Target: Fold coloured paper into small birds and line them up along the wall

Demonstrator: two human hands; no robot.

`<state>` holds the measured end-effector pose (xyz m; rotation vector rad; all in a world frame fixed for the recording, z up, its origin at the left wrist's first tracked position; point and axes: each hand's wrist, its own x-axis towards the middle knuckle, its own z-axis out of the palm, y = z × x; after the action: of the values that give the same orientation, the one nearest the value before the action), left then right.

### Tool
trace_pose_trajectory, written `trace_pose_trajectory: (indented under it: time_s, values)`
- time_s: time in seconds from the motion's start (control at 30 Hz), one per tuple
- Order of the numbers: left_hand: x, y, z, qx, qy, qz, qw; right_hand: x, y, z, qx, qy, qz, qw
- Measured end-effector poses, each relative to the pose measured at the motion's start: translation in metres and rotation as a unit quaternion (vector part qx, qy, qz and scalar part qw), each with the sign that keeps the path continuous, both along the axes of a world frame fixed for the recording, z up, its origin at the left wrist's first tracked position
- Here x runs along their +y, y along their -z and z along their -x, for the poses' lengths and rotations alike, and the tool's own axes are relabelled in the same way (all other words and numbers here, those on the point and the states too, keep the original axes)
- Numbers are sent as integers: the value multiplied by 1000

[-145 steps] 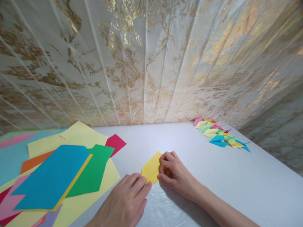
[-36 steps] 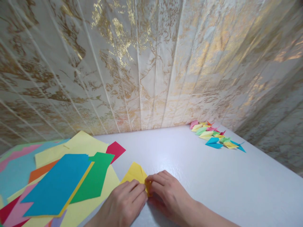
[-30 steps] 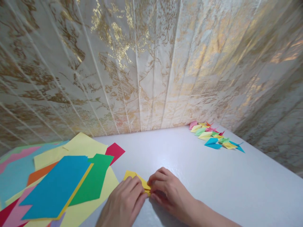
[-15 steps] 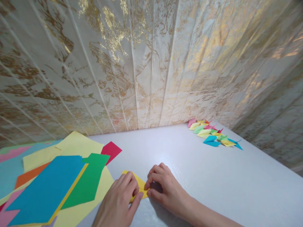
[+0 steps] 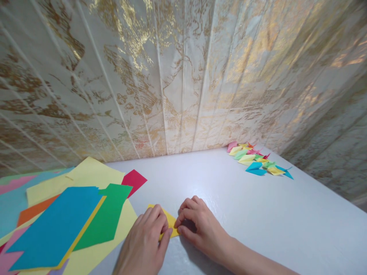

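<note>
Soft glare, dim right side

A pale sheen brightens the middle of the desk (image 5: pixel 243 214); the right hand (image 5: pixel 202 225) casts a soft shadow toward the near edge. Gold glints dot the patterned backdrop (image 5: pixel 172 76), darker beyond the desk's right edge. Outer areas look stretched and blurred.

This looks like a home craft corner, with coloured paper (image 5: pixel 59 225) on a white table (image 5: pixel 266 221) against a gold-patterned curtain (image 5: pixel 174 84).

Paper pile (image 5: pixel 57 225) on counter (image 5: pixel 272 221), L side; one sheet (image 5: pixel 135 181) poking out its R edge. R of pile, nr front: folded piece (image 5: pixel 171 220) btwn L hand (image 5: pixel 145 238) & R hand (image 5: pixel 202 227), both touching. Folded pcs (image 5: pixel 255 168) grouped back R, well apart fr piece. Curtain (image 5: pixel 172 88) behind counter.
</note>
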<state>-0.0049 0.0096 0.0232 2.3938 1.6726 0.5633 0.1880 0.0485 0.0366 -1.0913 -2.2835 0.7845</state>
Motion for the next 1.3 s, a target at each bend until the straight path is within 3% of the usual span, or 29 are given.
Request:
trace_pose_trajectory:
  time_s: [0.17, 0.33, 0.47, 0.67, 0.9, 1.13, 1.3]
  values:
    - [1, 0, -3, 12, -9, 3, 1000, -2, 7, -4, -20, -87, -131, 987]
    - [-1, 1, -5, 17, -19, -3, 1000, -10, 3, -11, -108, -182, -255, 943]
    - [-2, 1, -5, 21, -20, 3, 1000, -11, -4, -21, -116, -227, -246, 935]
    - [-1, -1, -4, -15, -30, 14, 999, 0, 1, -27, -70, -222, -217, 948]
    - [0, 0, 0, -79, -25, 44, 996, -1, 3, -28, -88, -212, -233, 945]
    - [-2, 8, 4, -93, 6, -19, 995, -3, -1, -22, -132, -217, -263, 931]
    - [-6, 7, 13, -85, 25, -29, 996, -2, 0, -23, -130, -213, -235, 940]
